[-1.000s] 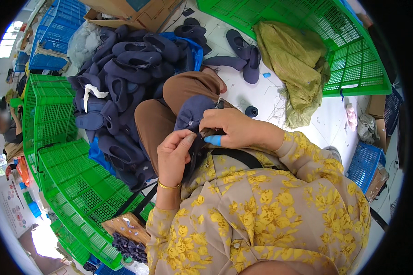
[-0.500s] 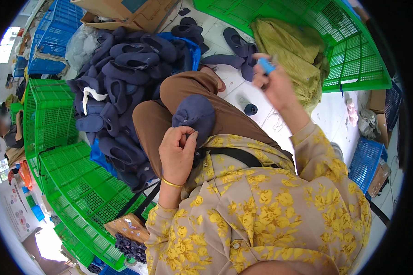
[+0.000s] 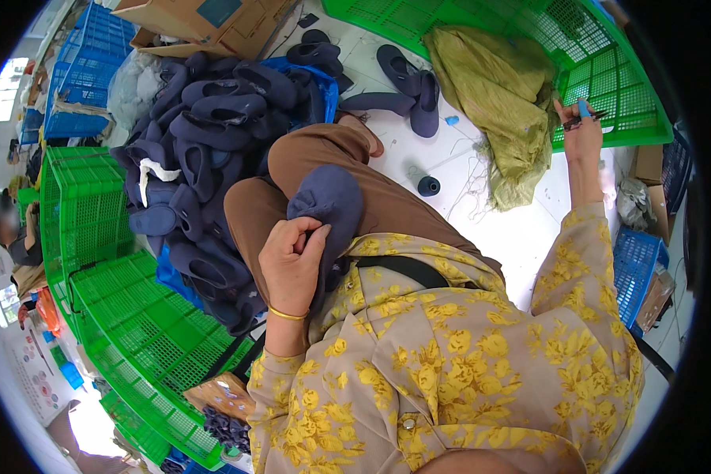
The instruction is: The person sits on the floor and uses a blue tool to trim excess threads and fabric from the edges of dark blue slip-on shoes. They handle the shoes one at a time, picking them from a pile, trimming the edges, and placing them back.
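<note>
My left hand [image 3: 292, 265] pinches a navy cloth shoe [image 3: 333, 201] near its gathered toe, over my brown-trousered lap. The shoe's rear part is hidden behind the hand and sleeve. Far out to the right, my right hand [image 3: 581, 142] is raised in front of the green crate's wall. Its fingers close on a small dark pointed tool [image 3: 584, 122] that looks like thread snips; a blue cover [image 3: 583, 108] wraps one finger. To my left lies a big heap of navy shoes [image 3: 213, 134], with a white strip [image 3: 154, 174] on top.
Green crates [image 3: 158, 316] stand at the left and another crate [image 3: 632, 110] at the far right. An olive sack [image 3: 498, 103] lies beside a dark thread spool [image 3: 428, 186] and loose threads. More navy shoes [image 3: 419, 87] rest on the floor ahead. A cardboard box [image 3: 213, 24] stands behind the heap.
My right hand has swung to the right, away from beside the olive sack to the green crate. My left hand still pinches the shoe, nearly in place.
</note>
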Motion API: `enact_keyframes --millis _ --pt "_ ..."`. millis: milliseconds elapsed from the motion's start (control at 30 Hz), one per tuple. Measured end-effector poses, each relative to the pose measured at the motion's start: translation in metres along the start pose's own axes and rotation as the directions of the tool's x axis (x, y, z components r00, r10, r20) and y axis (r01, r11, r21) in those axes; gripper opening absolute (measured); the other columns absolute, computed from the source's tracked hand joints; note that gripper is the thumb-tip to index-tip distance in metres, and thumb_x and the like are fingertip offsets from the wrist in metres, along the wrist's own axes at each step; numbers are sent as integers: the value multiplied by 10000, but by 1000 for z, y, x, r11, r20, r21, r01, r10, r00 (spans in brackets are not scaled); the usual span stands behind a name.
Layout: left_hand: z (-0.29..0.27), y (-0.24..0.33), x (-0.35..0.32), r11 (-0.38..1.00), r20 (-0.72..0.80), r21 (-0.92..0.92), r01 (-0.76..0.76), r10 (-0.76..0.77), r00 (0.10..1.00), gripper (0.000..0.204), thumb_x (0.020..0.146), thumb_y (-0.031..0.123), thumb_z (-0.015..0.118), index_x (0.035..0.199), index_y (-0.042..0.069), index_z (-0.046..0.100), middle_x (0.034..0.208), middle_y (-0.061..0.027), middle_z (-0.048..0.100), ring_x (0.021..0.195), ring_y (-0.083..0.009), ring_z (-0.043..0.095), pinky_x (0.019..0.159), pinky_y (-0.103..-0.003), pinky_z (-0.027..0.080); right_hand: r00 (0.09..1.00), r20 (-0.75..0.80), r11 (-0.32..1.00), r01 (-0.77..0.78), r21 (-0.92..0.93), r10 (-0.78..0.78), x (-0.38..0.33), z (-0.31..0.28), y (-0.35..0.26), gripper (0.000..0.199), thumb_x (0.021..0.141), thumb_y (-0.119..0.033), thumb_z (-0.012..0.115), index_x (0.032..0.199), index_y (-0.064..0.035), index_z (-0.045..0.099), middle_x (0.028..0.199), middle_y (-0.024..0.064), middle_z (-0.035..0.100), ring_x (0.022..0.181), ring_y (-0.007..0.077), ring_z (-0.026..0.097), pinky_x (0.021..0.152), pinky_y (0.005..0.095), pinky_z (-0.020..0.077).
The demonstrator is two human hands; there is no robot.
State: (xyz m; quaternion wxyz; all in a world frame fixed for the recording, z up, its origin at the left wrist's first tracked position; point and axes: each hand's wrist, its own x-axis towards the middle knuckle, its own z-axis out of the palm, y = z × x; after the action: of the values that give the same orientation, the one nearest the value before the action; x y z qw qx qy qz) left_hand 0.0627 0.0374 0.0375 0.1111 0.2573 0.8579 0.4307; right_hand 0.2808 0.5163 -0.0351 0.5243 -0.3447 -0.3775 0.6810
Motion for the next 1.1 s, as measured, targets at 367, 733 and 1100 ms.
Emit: enact_keyframes --millis 367,733,1100 --pt "3 -17 4 967 72 -237 92 -77 994 46 810 26 685 838 3 656 664 -21 477 585 -98 444 554 -238 365 996 -73 997 44 -60 -48 2 1 -20 34 940 11 472 925 8 503 742 83 479 690 221 516 961 591 483" --pt "8 -2 13 789 159 387 -477 452 878 146 757 14 634 879 91 650 837 -71 530 763 -249 545 650 -330 471 981 190 999 47 -12 -44 28 -3 -84 70 931 28 449 894 48 505 728 100 495 696 217 529 1016 593 437" --pt "11 -7 11 978 48 102 -181 177 983 67 825 5 616 873 26 574 885 -116 531 793 -279 544 703 -330 454 785 301 435 568 -699 -541 -16 69 -86 236 849 -30 533 1079 -27 584 912 107 633 779 204 623 732 296 512"
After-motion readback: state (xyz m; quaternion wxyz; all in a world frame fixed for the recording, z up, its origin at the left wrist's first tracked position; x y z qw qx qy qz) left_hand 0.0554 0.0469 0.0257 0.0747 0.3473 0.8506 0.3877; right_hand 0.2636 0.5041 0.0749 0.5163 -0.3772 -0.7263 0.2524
